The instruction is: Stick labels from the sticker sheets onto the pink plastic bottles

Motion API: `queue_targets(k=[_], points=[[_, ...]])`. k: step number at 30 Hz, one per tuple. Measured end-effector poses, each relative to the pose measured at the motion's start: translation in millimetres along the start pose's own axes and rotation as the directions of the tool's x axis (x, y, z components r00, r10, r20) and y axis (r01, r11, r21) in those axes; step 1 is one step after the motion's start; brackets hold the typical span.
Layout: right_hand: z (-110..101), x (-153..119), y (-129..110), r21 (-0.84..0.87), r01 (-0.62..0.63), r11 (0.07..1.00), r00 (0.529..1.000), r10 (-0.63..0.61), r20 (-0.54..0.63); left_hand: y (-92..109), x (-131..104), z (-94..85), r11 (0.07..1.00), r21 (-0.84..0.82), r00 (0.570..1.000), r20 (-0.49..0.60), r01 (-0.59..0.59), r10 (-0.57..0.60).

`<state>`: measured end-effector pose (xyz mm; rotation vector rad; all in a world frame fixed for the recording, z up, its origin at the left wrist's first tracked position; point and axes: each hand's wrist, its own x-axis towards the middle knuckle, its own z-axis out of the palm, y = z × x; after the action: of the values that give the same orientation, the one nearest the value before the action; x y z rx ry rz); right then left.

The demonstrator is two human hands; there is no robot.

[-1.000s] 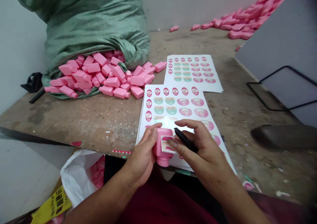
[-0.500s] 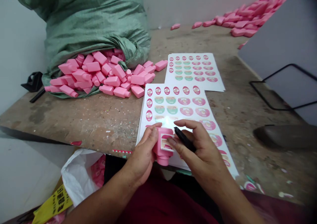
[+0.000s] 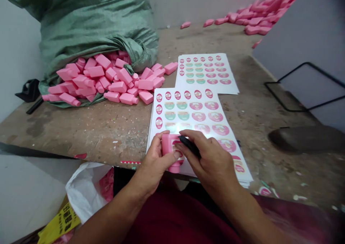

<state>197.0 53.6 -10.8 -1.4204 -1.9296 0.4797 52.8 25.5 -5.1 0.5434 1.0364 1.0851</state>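
Observation:
A pink bottle (image 3: pixel 167 143) is held in my left hand (image 3: pixel 155 165), neck toward me, with the thumb on its front. A label (image 3: pixel 177 147) lies on the bottle's front, partly hidden by fingers. My right hand (image 3: pixel 208 157) is closed around a black tool (image 3: pixel 190 146), and its fingertips touch the bottle at the label. Beneath and beyond both hands lies a stack of sticker sheets (image 3: pixel 188 123) with pink and green labels.
A green sack (image 3: pixel 99 24) spills pink bottles (image 3: pixel 94 71) at the left. Another sheet stack (image 3: pixel 207 69) lies farther back. More bottles (image 3: pixel 261 13) are heaped at the back right, near a black wire frame (image 3: pixel 285 109). A white bag (image 3: pixel 83 190) hangs below the table edge.
My left thumb has come down over the label on the bottle. My right hand has moved closer, bringing the black tool's tip to the bottle. The whole view has shifted slightly.

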Motion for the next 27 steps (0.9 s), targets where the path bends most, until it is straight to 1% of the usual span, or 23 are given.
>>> queue_targets(k=[2,4,6,8,10,11,13,16,18,20,22,23,25,26,27], points=[[-1,3,5,-0.054,0.041,0.998,0.999,-0.041,-0.001,0,0,1.1,1.000,-0.006,1.000,-0.019,0.019,-0.019],[-5,7,10,-0.040,0.009,0.999,1.000,-0.010,-0.018,1,0,2.3,0.999,-0.004,0.998,-0.036,0.048,-0.048],[-9,9,13,0.059,-0.094,0.994,0.996,0.094,0.005,3,-2,2.9,0.997,-0.004,0.996,-0.041,0.074,-0.074],[-11,9,11,0.241,-0.210,0.947,0.977,0.195,0.087,5,-3,2.8,0.997,-0.011,0.996,-0.034,0.083,-0.083],[-10,7,7,0.413,-0.286,0.865,0.956,0.227,0.186,7,-5,2.7,0.996,-0.023,0.996,-0.022,0.083,-0.083],[-8,6,4,0.466,-0.306,0.830,0.949,0.226,0.220,7,-6,2.9,0.996,-0.029,0.996,-0.014,0.082,-0.082],[-3,5,1,0.515,-0.332,0.790,0.940,0.232,0.251,6,-7,4.2,0.995,-0.025,0.996,-0.005,0.094,-0.094],[3,7,-2,0.559,-0.374,0.740,0.925,0.258,0.279,4,-9,5.0,0.993,0.030,0.994,-0.025,0.110,-0.110],[5,10,-2,0.593,-0.378,0.711,0.924,0.253,0.285,6,-13,-1.7,0.990,0.080,0.993,-0.031,0.119,-0.117],[6,9,0,0.596,-0.350,0.723,0.935,0.235,0.264,14,-23,-20.3,0.976,0.173,0.991,-0.029,0.131,-0.127],[5,7,8,0.563,-0.323,0.760,0.945,0.227,0.236,29,-41,-51.3,0.915,0.367,0.986,-0.055,0.164,-0.155],[6,5,15,0.528,-0.333,0.781,0.940,0.229,0.255,38,-54,-69.7,0.852,0.492,0.984,-0.083,0.180,-0.160],[9,1,34,0.506,-0.324,0.799,0.943,0.231,0.238,58,-81,-105.9,0.658,0.725,0.979,-0.150,0.204,-0.139],[12,0,44,0.506,-0.294,0.811,0.955,0.239,0.173,68,-95,-121.3,0.549,0.808,0.977,-0.178,0.214,-0.118],[16,0,55,0.504,-0.270,0.821,0.963,0.224,0.151,77,-105,-134.1,0.446,0.866,0.974,-0.201,0.225,-0.102]])
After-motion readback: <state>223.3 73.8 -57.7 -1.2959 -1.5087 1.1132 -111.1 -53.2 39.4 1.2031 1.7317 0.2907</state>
